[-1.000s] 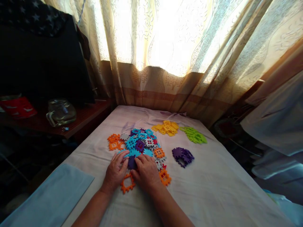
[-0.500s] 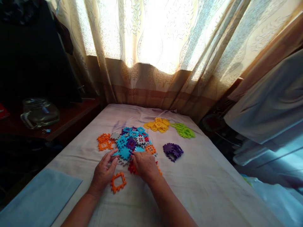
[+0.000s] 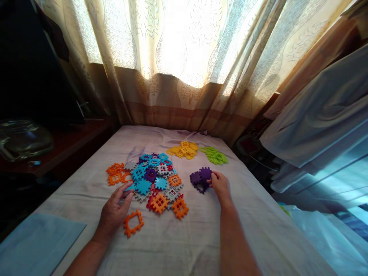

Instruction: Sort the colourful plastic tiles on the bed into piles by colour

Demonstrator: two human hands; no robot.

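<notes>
- The right hand (image 3: 220, 185) has its fingers closed on a dark purple piece (image 3: 205, 173), pinching it by its right side, over the purple pile (image 3: 195, 178).
- The left hand (image 3: 114, 208) is at the near left edge of the mixed pile (image 3: 150, 175), thumb and fingers parted around a light blue piece (image 3: 130, 187); whether they grip it cannot be told.
- The mixed pile has blue, purple, gray, red and orange pieces, partly overlapping.
- An orange frame (image 3: 133, 212) lies apart on the sheet (image 3: 172, 245), near the left hand.
- Orange pieces (image 3: 115, 168) sit beside the mixed pile's left side.
- Beyond the purple pile lie a yellow pile (image 3: 184, 150) and a green pile (image 3: 215, 156).
- A folded light blue cloth (image 3: 40, 239) lies at the sheet's left edge.
</notes>
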